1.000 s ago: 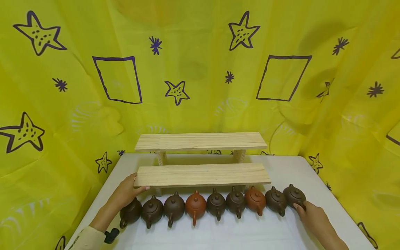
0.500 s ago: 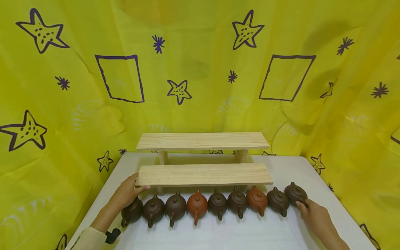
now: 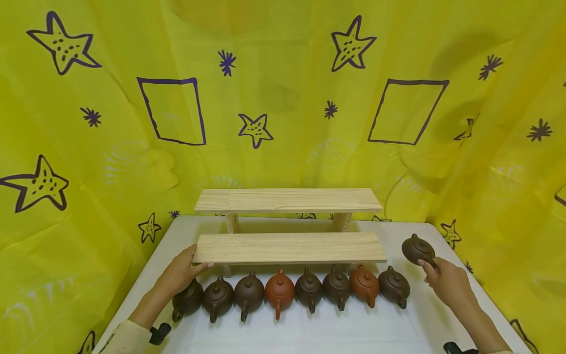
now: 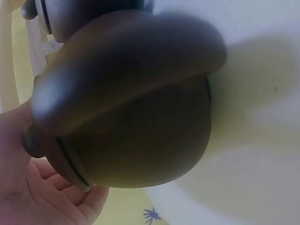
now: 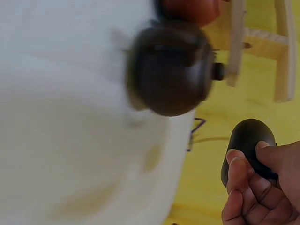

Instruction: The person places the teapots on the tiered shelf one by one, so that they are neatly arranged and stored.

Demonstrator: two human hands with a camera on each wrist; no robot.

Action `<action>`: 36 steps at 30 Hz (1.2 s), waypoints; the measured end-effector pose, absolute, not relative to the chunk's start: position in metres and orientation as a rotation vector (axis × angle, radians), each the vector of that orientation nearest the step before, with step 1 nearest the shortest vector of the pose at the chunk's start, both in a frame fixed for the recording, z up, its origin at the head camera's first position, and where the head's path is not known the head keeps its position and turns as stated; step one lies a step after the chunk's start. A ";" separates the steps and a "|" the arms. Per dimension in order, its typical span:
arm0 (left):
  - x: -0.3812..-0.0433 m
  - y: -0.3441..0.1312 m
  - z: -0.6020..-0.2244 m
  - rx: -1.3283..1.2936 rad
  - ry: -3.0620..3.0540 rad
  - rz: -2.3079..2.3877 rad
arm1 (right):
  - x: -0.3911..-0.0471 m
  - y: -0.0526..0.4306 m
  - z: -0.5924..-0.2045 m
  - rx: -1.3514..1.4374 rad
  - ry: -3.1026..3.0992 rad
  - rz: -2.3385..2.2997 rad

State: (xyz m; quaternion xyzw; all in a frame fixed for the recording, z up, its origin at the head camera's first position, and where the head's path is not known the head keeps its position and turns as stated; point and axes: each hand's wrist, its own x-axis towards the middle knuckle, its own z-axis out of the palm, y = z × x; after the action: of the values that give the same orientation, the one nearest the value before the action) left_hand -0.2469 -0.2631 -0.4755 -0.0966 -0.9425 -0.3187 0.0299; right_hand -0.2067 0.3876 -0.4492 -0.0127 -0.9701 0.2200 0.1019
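My right hand (image 3: 452,284) pinches the handle of a dark brown teapot (image 3: 416,249), lifted above the table to the right of the wooden stand. In the right wrist view, thumb and fingers close on that teapot (image 5: 249,136). My left hand (image 3: 177,275) holds the left end of the lower wooden shelf (image 3: 289,248), its thumb along the front edge. Below that hand sits a dark teapot (image 3: 187,301), partly covered by it in the head view and large in the left wrist view. Several teapots line the shelf's front, including a reddish-brown one (image 3: 279,289) and a second reddish-brown one (image 3: 364,284).
Behind the lower shelf stands a higher wooden shelf (image 3: 287,200) on short legs. The white table (image 3: 309,332) extends in front of the teapot row. A yellow curtain (image 3: 283,162) with drawn stars encloses the back and sides.
My right hand has lifted the rightmost dark teapot from the end of the row and moved it away toward the back. My left hand stays on the shelf end. The view shifts slightly.
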 end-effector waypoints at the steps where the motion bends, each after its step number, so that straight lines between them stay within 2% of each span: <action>1: -0.247 -0.263 -0.475 -0.299 -2.905 -0.984 | -0.210 0.386 -0.443 -0.031 -2.855 0.651; 15: -0.246 -0.261 -0.473 -0.273 -2.929 -1.004 | -0.253 0.336 -0.367 0.076 -2.784 0.663; 25: -0.244 -0.260 -0.469 -0.291 -2.925 -1.012 | -0.289 0.308 -0.356 0.149 -2.802 0.668; 36: -0.246 -0.263 -0.470 -0.304 -2.939 -0.988 | -0.315 0.295 -0.354 0.187 -2.820 0.683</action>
State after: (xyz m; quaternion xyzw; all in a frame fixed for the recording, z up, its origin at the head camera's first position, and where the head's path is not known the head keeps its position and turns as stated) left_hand -0.2456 -0.2628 -0.4703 -0.0975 -0.9433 -0.3170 0.0129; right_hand -0.3145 0.2951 -0.3537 0.0640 -0.9633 0.2333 0.1166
